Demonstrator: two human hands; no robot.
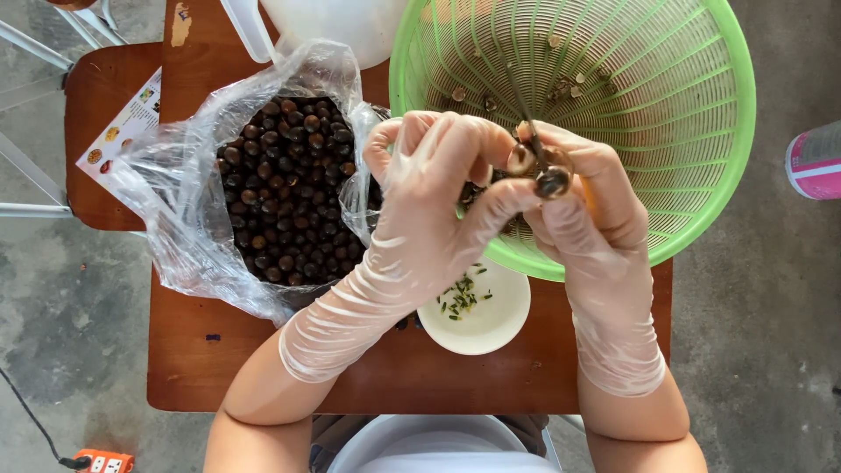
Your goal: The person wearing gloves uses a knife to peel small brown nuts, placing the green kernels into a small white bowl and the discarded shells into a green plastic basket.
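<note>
Both my hands wear thin clear gloves and meet over the near rim of a green plastic basket [701,175]. My left hand [429,201] pinches a small round brown seed [521,159] between its fingers. My right hand [583,201] grips a thin metal tool [534,140] whose tip rests at the seed. A clear plastic bag [175,193] full of several dark brown round seeds [289,193] lies open to the left. Below my hands stands a small white bowl [495,320] holding green slivers.
Everything rests on a small brown wooden table [201,350]. A white plastic container [333,22] stands at the far edge. A printed card [123,127] lies on a brown stool at left. A pink-and-white can [815,162] is at right, an orange power strip [101,460] on the concrete floor.
</note>
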